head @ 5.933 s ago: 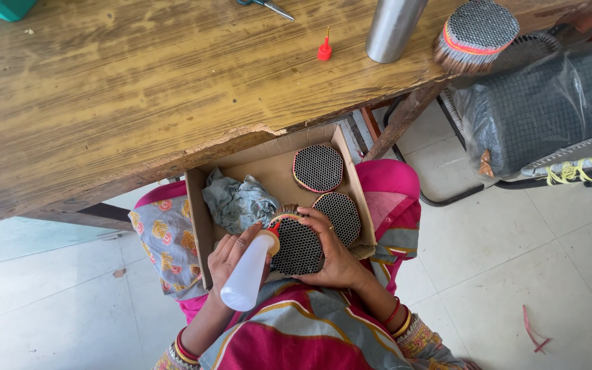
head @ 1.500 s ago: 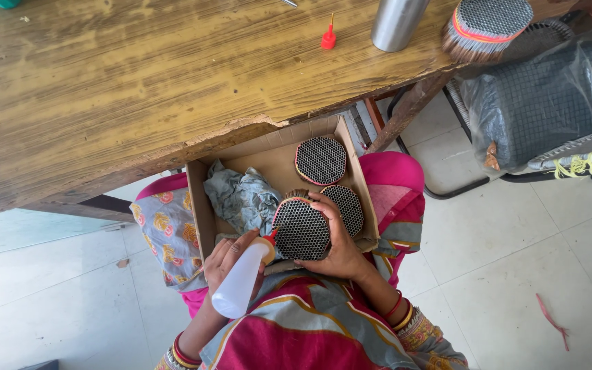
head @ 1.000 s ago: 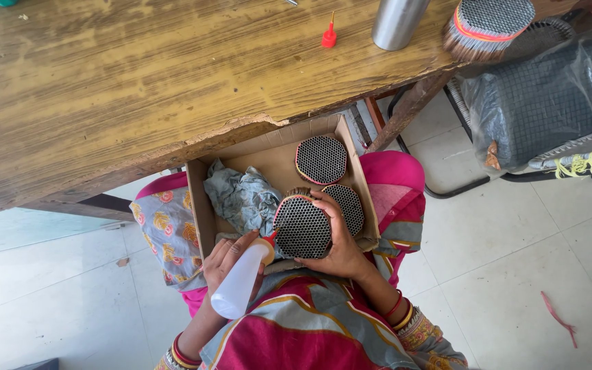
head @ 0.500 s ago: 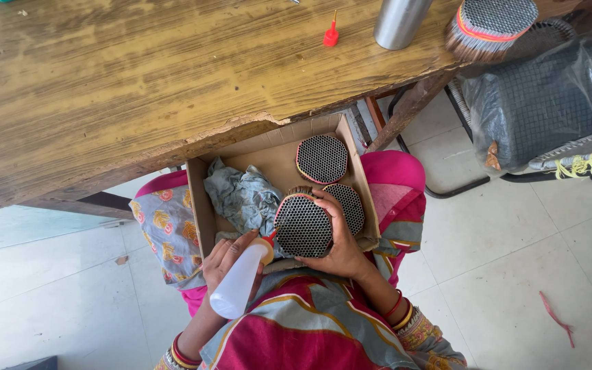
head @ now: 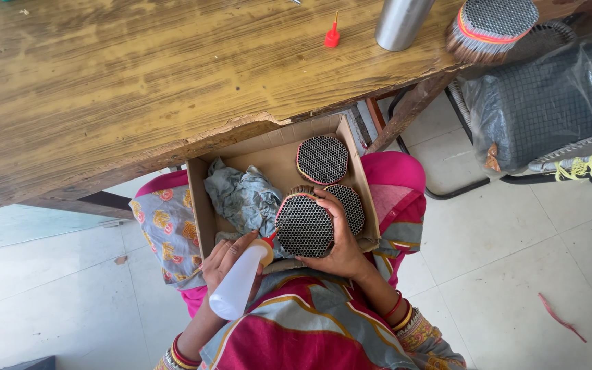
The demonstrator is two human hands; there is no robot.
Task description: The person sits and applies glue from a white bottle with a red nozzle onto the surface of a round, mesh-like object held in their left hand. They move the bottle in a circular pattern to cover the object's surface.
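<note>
Left hand (head: pixel 224 264) holds 1 white squeeze bottle (head: pixel 236 290), right hand (head: pixel 337 240) grips 1 round mesh disc (head: pixel 303 226) over cardboard box (head: pixel 203 219) on lap, 2 more discs inside w/ 1 grey rag (head: pixel 244 199), wooden table (head: pixel 138 82), tiled floor (head: pixel 515 274).

Wooden table (head: pixel 138 89) with red nozzle cap (head: pixel 332 35), steel tumbler (head: pixel 402 22)

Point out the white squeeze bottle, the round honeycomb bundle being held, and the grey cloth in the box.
white squeeze bottle (head: pixel 236 289): head view, on its body.
round honeycomb bundle (head: pixel 303 227): head view, on its perforated face.
grey cloth (head: pixel 244 199): head view, on its crumpled middle.
</note>
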